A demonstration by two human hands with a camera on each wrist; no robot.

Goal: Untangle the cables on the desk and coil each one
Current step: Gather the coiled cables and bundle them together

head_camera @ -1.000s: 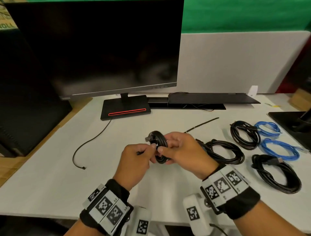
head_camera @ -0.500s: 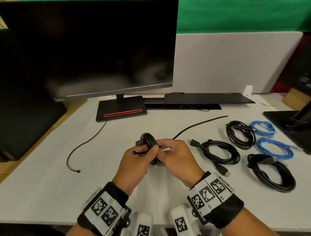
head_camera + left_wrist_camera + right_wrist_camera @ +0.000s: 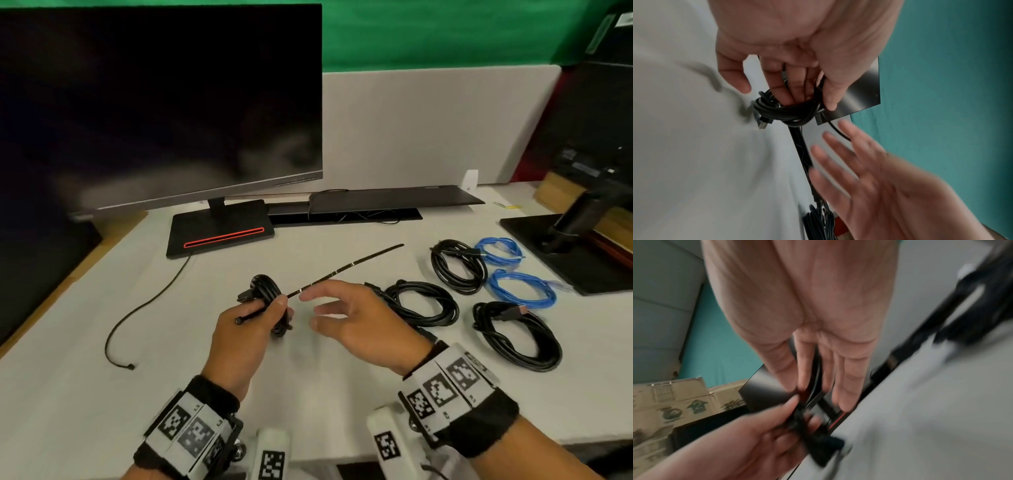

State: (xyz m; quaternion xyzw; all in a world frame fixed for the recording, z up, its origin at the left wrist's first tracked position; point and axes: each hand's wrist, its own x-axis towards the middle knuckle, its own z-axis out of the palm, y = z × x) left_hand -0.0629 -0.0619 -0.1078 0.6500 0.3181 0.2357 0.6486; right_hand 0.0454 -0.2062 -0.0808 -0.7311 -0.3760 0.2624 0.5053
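My left hand (image 3: 274,308) grips a small, tightly wound coil of black cable (image 3: 267,291) just above the white desk (image 3: 85,394). In the left wrist view its fingers pass through the coil (image 3: 785,112), and a plug hangs at the coil's side. A thin black strap (image 3: 346,269) runs from my left thumb up and right across the desk. My right hand (image 3: 308,308) hovers just right of the coil with fingers spread and holds nothing. The right wrist view is blurred; it shows the right hand's straight fingers (image 3: 846,378) above the coil (image 3: 813,443).
Three black cable coils (image 3: 421,305) (image 3: 457,265) (image 3: 517,335) and two blue ones (image 3: 500,251) (image 3: 522,287) lie at the right. A thin loose black cable (image 3: 147,308) trails left from the monitor base (image 3: 219,229). A second stand (image 3: 565,246) sits far right.
My right hand has let go of the small coil, opened and drawn away to the right. My left hand keeps hold of the coil.
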